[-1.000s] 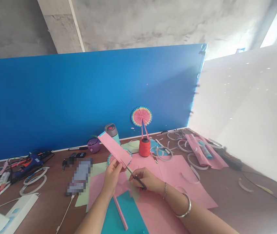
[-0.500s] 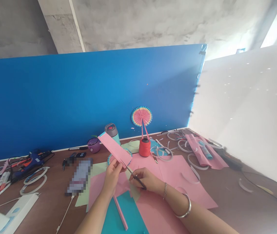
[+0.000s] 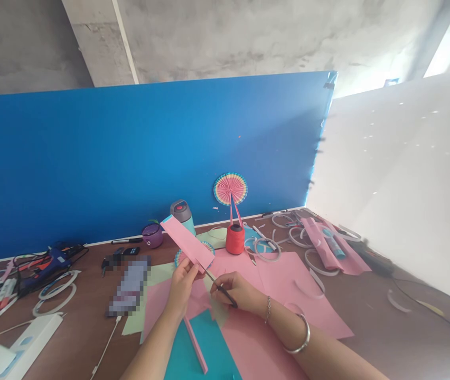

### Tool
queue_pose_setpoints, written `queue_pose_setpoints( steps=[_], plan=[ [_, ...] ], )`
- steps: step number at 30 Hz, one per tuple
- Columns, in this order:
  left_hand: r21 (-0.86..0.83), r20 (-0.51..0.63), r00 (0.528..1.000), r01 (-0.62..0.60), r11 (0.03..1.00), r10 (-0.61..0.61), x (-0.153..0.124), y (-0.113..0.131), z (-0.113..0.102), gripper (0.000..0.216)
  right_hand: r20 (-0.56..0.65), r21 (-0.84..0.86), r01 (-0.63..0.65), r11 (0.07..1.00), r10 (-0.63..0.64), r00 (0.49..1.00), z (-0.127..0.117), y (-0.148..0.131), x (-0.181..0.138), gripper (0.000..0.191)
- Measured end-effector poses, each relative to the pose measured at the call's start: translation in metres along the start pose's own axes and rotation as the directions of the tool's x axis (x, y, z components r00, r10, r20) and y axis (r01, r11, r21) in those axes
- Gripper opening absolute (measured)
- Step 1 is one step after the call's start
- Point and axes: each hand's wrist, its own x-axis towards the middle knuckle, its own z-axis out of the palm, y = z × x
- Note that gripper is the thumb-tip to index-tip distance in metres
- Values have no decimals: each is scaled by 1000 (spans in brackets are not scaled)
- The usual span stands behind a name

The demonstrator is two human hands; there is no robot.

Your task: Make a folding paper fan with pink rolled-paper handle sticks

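Observation:
My left hand (image 3: 184,285) pinches the lower end of a folded pink paper strip (image 3: 186,243) that slants up and to the left above the table. My right hand (image 3: 239,293) is closed round the black handles of small scissors (image 3: 217,284), whose blades reach the strip's lower edge. Under both hands lie pink paper sheets (image 3: 288,285) and a teal sheet (image 3: 205,348) with a narrow pink strip (image 3: 195,344) on it.
A red thread spool (image 3: 235,238), a grey-capped bottle (image 3: 181,212), a purple pot (image 3: 152,235) and a paper fan (image 3: 230,189) stand by the blue board. A glue gun (image 3: 48,262) and tape rings (image 3: 56,287) lie left, white rings (image 3: 284,237) right. A blurred phone (image 3: 128,286) lies nearby.

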Motion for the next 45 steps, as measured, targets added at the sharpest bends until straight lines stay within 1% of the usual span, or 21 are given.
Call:
queue_pose_setpoints(
  steps=[12,14,17,19,21,27,31,35,41,45],
  plan=[
    [-27,-5,1000,24,999,-24,2,-3,-2,29,-24,-33,-4,999,3,1000,0,2,0,10],
    [-34,-33,999,32,999,-33,3,-2,-2,31,-29,-27,-11,1000,10,1000,0,4,1,10],
    [-40,-110,993,39,998,-43,3,-3,-3,32,-23,-27,-10,1000,9,1000,0,8,2,11],
    [-32,-154,988,27,999,-32,3,-3,-4,31,-21,-21,-7,1000,7,1000,0,9,3,12],
    [-18,-169,986,12,1000,-15,3,-3,-6,30,-23,-20,-10,1000,10,1000,0,9,3,13],
    [-15,-168,986,12,1000,-14,5,-5,-10,29,-17,-18,-36,999,35,999,1,3,1,15],
    [-17,-125,992,11,1000,-13,5,-7,-11,29,-7,18,-45,999,45,999,1,0,0,15],
    [-12,-93,996,4,1000,-5,5,-8,-12,29,-5,9,-52,999,52,999,1,0,0,14],
    [-11,-112,994,2,1000,-3,6,-10,-13,29,-2,2,-41,999,41,999,1,3,1,12],
    [-21,-105,994,-3,1000,0,6,-11,-12,29,-13,-5,-31,1000,31,999,1,6,2,11]
  ],
)
